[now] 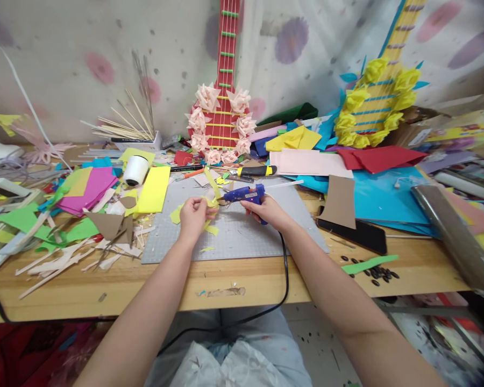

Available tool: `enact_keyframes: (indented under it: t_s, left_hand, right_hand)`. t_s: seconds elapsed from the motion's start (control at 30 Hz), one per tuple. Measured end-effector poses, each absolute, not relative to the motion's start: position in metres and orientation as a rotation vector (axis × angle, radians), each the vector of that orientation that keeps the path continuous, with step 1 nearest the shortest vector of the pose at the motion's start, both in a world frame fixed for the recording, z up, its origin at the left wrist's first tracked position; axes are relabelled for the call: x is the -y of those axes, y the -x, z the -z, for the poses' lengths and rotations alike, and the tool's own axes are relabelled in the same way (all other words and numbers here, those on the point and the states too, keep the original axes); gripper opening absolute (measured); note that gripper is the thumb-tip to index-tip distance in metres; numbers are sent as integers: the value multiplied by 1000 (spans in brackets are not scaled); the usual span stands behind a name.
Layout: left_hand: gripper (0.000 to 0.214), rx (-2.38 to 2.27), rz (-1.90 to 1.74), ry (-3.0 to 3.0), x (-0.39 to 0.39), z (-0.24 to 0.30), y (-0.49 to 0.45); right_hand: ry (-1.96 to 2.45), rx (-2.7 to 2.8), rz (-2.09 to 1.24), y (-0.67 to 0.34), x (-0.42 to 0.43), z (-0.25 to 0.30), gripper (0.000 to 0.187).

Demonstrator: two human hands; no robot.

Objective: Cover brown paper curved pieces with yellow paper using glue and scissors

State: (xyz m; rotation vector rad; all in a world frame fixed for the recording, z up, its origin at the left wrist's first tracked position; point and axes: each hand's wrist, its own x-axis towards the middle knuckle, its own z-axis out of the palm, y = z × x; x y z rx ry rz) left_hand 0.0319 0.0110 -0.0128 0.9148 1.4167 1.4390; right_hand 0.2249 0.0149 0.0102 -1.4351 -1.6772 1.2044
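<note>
My left hand (192,214) is closed around a small yellow paper piece (210,202) over the grey cutting mat (242,236). A yellow strip curls up from that piece. My right hand (265,208) grips a blue hot glue gun (244,194), whose nozzle points left and touches the yellow paper. The gun's black cord (284,269) runs off the table's front edge. Small yellow scraps lie on the mat near my left hand.
Coloured paper sheets (89,188) and a white spool (136,170) lie left. A red paper guitar with pink flowers (221,123) and a yellow one (377,102) lean at the back. A black phone (361,235), brown card (341,201) and blue sheets sit right. A box cutter (254,171) lies behind the mat.
</note>
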Motion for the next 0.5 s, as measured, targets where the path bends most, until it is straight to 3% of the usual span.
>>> enact_keyframes:
  t_s: [0.5]
  left_hand:
    - [10,-1413,-1420,-934,-8,11,-33]
  right_hand:
    - [1420,1682,-1188,-225,-19,-1,44]
